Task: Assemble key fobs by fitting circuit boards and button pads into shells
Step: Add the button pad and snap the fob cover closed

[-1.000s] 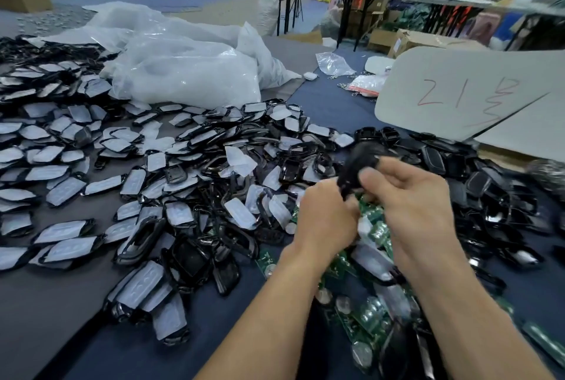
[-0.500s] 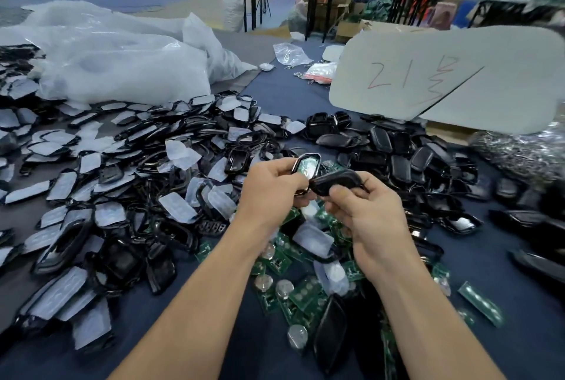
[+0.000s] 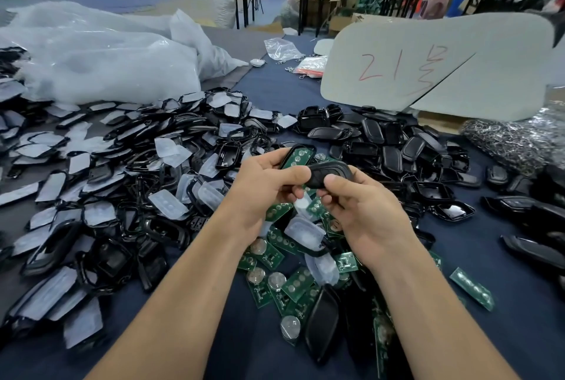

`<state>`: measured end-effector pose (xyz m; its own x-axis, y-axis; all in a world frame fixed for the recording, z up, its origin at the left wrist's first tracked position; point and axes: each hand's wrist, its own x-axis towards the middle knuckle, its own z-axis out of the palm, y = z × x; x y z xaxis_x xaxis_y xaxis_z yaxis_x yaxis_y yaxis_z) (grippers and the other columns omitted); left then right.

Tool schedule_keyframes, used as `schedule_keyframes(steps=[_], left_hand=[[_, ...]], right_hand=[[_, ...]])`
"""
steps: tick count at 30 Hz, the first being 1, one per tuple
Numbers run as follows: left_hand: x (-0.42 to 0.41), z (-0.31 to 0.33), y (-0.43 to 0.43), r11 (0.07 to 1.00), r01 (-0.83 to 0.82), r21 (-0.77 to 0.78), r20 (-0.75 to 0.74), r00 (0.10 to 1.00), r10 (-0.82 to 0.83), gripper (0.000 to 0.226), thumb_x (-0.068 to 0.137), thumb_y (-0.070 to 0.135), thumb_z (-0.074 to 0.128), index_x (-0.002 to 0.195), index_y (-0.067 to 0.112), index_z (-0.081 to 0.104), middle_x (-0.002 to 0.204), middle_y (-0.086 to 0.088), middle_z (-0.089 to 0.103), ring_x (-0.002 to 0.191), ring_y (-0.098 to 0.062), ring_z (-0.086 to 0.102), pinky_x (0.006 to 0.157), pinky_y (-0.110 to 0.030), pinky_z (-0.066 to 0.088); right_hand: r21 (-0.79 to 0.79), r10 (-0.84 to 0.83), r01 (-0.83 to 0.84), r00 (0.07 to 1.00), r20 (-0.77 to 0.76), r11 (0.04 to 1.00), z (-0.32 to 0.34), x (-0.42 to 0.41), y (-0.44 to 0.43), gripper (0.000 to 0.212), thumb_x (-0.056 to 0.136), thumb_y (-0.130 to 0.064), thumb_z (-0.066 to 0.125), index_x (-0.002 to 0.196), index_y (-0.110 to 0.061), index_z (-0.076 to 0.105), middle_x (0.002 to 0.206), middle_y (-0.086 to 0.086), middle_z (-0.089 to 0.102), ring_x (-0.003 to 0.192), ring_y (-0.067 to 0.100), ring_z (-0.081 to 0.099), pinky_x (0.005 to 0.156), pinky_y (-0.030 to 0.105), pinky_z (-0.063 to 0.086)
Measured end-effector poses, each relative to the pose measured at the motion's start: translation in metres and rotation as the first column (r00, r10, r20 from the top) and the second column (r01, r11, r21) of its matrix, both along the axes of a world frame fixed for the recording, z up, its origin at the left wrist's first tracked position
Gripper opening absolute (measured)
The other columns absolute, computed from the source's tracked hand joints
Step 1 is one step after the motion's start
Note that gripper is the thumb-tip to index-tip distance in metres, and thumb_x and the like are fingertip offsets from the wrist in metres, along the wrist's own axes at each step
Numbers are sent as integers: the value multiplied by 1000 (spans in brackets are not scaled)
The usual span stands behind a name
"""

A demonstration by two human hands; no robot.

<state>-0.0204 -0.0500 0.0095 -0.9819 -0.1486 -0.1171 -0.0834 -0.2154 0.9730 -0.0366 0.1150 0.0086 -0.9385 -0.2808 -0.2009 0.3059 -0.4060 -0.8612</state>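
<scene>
Judged at the closing step, not yet snapped. Risk one: closing the black cover (image 3: 328, 173) skewed onto the loaded shell half (image 3: 298, 156), met along one edge only and tilted to each other; could pinch the green circuit board (image 3: 301, 157) or leave a seam gaping. Risk two: forcing the snap over a missing layer; cannot tell whether one of the button pads (image 3: 168, 203) from the 9 o'clock heap already sits under the board. Risk three: dropping either piece into the loose boards (image 3: 275, 285) at 6 o'clock and losing it there. Grip, left hand (image 3: 263, 187): curled round the loaded shell half, thumb stretched across toward the cover, board face up at 1 o'clock of the knuckles. Grip, right hand (image 3: 363, 214): pinches the black cover between thumb and curled fingers, at 11 o'clock of the hand; fingertips mostly hidden. Both pieces held above the blue cloth (image 3: 526, 343), centre of view. Spare black shells (image 3: 397, 153) heaped at 1 o'clock.
</scene>
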Motion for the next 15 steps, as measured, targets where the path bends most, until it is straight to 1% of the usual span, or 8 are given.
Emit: schedule_keyframes(steps=[1,3,6,7,9,10,12,15], left_hand=[[0,0,1,1000,3,28,8,1000,-3,37,89,-3,72,126,3,68,80,-4,70,52,-12,56,53,-20,51],[-1,1,2,998,6,70,-6,1000,-5,30,91,-5,69,121,2,69,80,-5,67,50,-10,54,50,-18,48],[0,2,4,998,4,59,-35,999,-2,15,94,-4,67,105,6,72,81,-7,68,52,-10,55,51,-18,49],[0,2,4,999,-4,46,-44,999,6,13,94,-2,68,100,8,73,84,-9,69,53,-11,55,53,-18,50],[0,1,5,999,-28,30,-52,998,29,12,95,0,69,94,11,75,85,-10,71,55,-10,58,55,-18,52],[0,1,6,999,-39,29,-53,998,40,13,95,0,69,93,11,75,84,-9,72,55,-10,59,55,-18,52],[0,0,9,996,-73,49,-39,996,75,13,97,2,67,92,11,73,79,-4,73,56,-10,61,57,-19,54],[-2,-1,9,984,-147,105,15,989,146,11,101,2,61,95,7,68,75,-3,75,60,-13,65,60,-22,57]], right_hand=[[-15,20,-20,1000,10,1000,1,0,1,27,65,-5,74,91,-6,68,82,8,71,66,15,63,64,25,50],[-14,29,-29,1000,5,999,2,1,2,28,64,-7,74,91,-6,68,84,10,71,68,17,64,67,27,49],[15,-13,13,999,-30,1000,2,3,2,12,75,-2,72,85,-8,72,81,11,70,68,18,63,68,29,50],[39,-38,39,998,-42,998,2,4,1,11,81,1,70,80,-10,73,80,11,70,68,18,62,67,28,50],[94,-89,95,994,-64,991,2,6,0,28,88,3,67,68,-15,75,78,13,71,68,19,63,66,27,51],[117,-112,120,991,-73,986,2,6,-1,31,90,3,67,66,-16,75,78,14,72,68,18,63,66,27,52],[144,-152,164,984,-88,976,1,8,-3,27,92,1,67,69,-14,74,77,13,74,66,15,64,65,26,52],[125,-209,215,976,-60,968,2,7,-3,18,93,0,67,78,-9,72,78,12,76,63,13,65,63,25,52]])
